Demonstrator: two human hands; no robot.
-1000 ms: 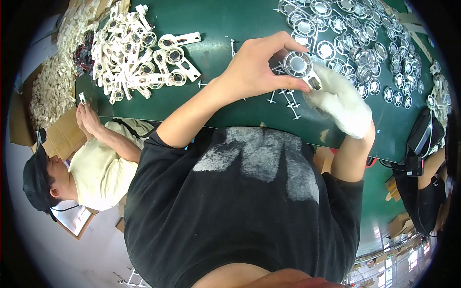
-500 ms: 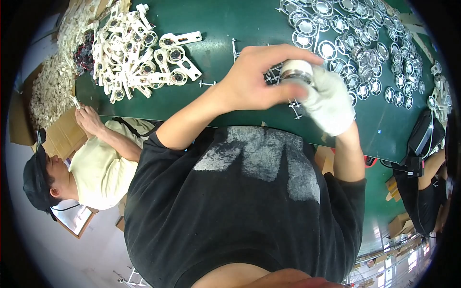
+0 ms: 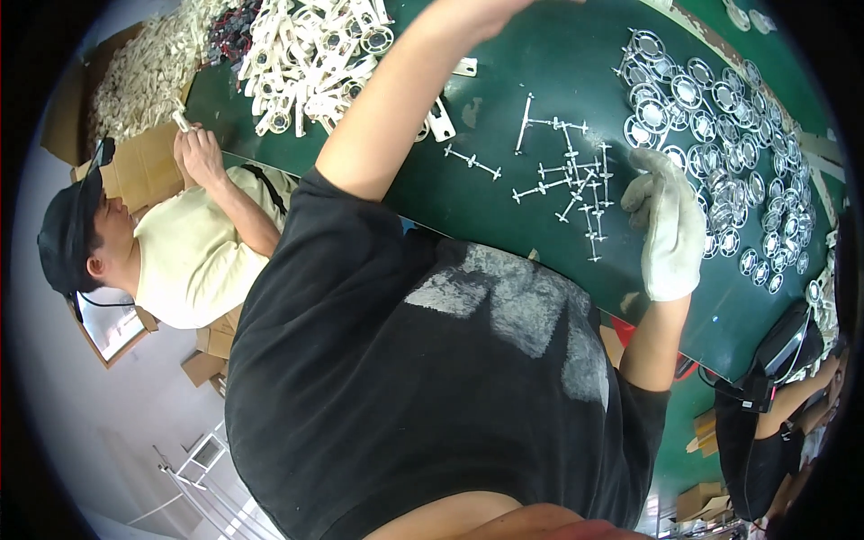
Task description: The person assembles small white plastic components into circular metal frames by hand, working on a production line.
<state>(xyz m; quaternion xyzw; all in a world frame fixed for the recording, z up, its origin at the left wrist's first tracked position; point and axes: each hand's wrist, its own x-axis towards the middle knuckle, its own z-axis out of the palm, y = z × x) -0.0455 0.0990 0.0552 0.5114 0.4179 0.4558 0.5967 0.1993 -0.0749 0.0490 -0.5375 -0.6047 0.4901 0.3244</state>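
Observation:
My bare left hand [image 3: 486,11] reaches over the far side of the table and is cut off by the top edge, so its fingers and anything in them are hidden. My right hand [image 3: 670,229], in a white glove, is at the near edge of the silver ring pile. Its fingers are loosely bent and apart, with nothing visible between them. Thin silver sprue-like rods with small crosspieces [image 3: 574,171] lie between my arms. The silver round rings [image 3: 684,92] are heaped beyond my right hand. White handheld-fan-like housings [image 3: 310,67] pile up left of my left forearm.
A person in a pale shirt [image 3: 193,270] sits at the left, holding a small white piece [image 3: 183,120]. Behind is a large heap of white parts [image 3: 148,67] beside cardboard [image 3: 135,162]. Another person's arm [image 3: 796,405] and a black bag [image 3: 783,337] are at the right.
My hands have parted. The left has swung up to the far side; the right has come away to the right. The round white-and-metal piece between them is out of sight. The view has shifted.

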